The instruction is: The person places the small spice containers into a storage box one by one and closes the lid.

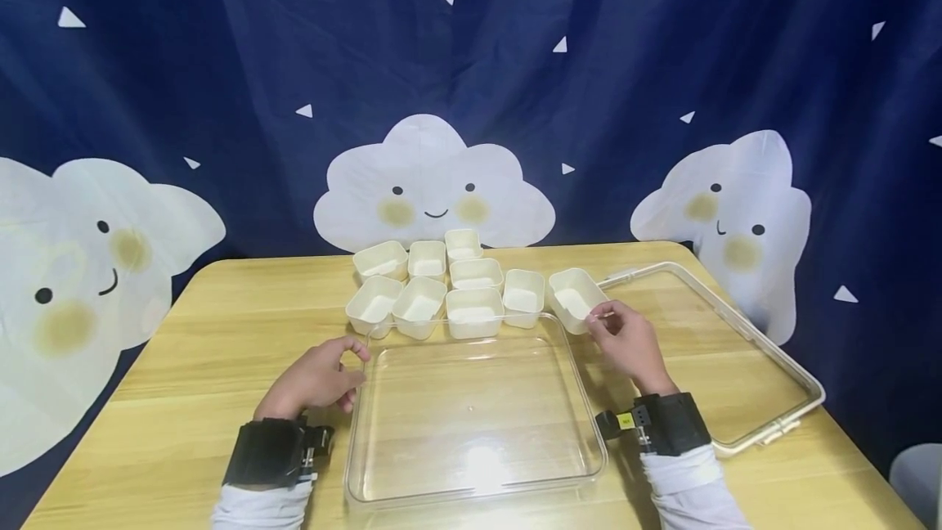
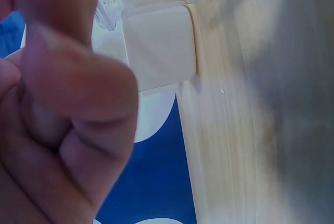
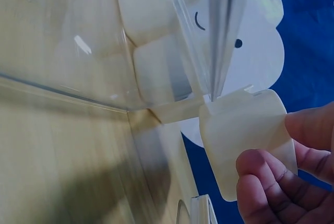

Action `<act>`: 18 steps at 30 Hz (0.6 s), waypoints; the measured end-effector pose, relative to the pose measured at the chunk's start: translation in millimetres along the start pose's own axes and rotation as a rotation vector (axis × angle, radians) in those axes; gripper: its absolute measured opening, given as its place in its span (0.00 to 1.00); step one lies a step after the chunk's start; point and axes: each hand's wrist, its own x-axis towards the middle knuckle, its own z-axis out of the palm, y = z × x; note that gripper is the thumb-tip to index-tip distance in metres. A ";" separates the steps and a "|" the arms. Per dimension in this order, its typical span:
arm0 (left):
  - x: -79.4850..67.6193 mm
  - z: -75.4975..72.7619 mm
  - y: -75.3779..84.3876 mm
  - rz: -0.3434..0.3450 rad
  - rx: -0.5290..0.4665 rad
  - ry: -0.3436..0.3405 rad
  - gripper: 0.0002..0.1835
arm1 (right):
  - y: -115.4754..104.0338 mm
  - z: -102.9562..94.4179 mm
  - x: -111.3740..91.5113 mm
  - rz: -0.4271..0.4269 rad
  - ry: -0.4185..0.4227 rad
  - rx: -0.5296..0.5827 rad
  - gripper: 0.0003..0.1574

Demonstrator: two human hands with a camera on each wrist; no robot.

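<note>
Right hand has a cream bin pinched between thumb and fingers, just past the clear box's far right corner; can't tell if it's off the bench. Left hand is loosely curled with nothing in it, right by the box's left rim, can't tell if touching. Eight more cream bins are bunched beyond the box. A pale-rimmed lid lies over to the right, with a navy cloud curtain behind.
</note>
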 end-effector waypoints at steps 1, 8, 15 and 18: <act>0.2 0.1 -0.1 0.001 0.000 0.000 0.14 | -1.0 -0.8 0.0 -0.003 0.000 -0.001 0.07; 0.7 0.2 -0.5 0.011 0.000 0.003 0.13 | -8.1 -6.6 -1.3 0.001 -0.004 0.033 0.09; 2.1 1.4 -1.3 -0.001 0.002 0.004 0.13 | -6.2 -10.5 -2.9 -0.022 0.014 -0.009 0.11; 1.4 1.5 -1.5 -0.002 0.001 0.002 0.13 | -7.8 -12.2 -3.3 -0.051 0.012 -0.021 0.14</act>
